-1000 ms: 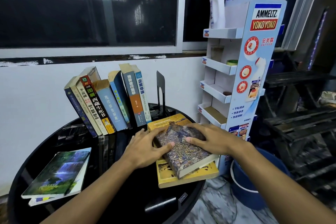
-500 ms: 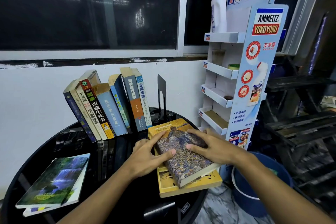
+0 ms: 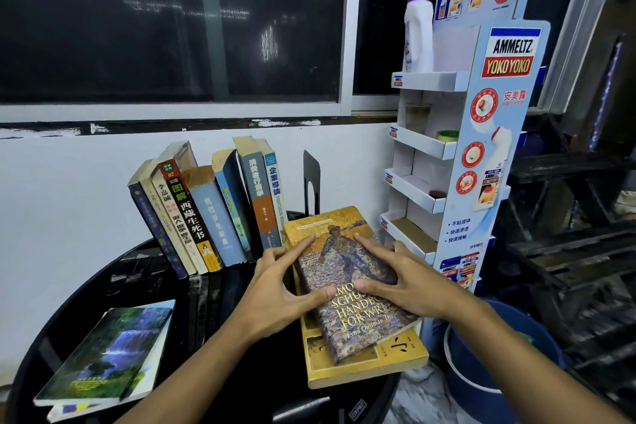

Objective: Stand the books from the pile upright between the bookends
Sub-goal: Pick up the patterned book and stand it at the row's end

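A patterned writers' handbook (image 3: 347,262) lies on top of a yellow book (image 3: 364,368) at the right edge of the round black table (image 3: 241,372). My left hand (image 3: 275,293) grips the handbook's left edge, thumb and forefinger on the cover. Across from it, my right hand (image 3: 406,282) grips the right edge the same way. Behind them, several books (image 3: 213,210) stand leaning left in a row. The black bookend (image 3: 311,179) stands upright just right of the row, with a gap between. The left bookend is hidden.
Two flat books (image 3: 106,354) lie stacked at the table's front left. A cardboard display stand (image 3: 481,148) with a white bottle (image 3: 418,27) on top rises right of the table. A blue bucket (image 3: 481,365) sits on the floor beside it.
Both hands have slid from lying on the cover to gripping the handbook's sides. The handbook's far end has moved toward the bookend, so more of the cover shows.
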`<state>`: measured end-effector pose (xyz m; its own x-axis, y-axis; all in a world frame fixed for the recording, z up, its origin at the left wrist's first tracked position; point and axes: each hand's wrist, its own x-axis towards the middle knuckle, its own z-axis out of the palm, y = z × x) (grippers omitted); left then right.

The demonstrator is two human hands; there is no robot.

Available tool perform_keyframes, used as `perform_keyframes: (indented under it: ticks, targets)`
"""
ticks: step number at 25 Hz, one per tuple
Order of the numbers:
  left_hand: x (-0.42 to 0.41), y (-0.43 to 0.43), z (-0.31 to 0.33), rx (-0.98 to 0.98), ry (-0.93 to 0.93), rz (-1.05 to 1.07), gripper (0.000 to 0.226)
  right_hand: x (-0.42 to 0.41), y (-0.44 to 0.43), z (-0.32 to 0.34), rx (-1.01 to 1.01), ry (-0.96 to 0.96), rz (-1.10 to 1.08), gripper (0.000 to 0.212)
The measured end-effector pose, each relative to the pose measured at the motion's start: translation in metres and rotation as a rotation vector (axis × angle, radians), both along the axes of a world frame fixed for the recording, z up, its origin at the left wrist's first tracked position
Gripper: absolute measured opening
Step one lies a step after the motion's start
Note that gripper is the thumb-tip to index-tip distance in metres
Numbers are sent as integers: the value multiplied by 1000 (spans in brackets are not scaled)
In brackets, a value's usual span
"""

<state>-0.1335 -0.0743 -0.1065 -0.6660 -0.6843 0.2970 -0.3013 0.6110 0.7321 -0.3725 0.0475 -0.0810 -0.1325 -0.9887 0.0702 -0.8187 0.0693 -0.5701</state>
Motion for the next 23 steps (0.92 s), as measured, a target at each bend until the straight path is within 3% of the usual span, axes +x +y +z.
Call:
perform_keyframes:
  ticks: [5,11,16,20,23]
  targets:
    - [10,-2,18,-5,114,-10,93,12,-9,5,-120,-58,13,87]
    - [17,-2,38,-110,236,-42,92,31,-20,10,-276,123,-93,94]
    - [19,5,35,-129,242,-52,99,33,-13,-2,-283,151,-129,95]
    - [19,16,32,-79,303,-82,109,47,-2,7,-518,279,-151,89]
    - [20,25,28,-26,360,-119,115,74,9,18,-608,189,-202,90]
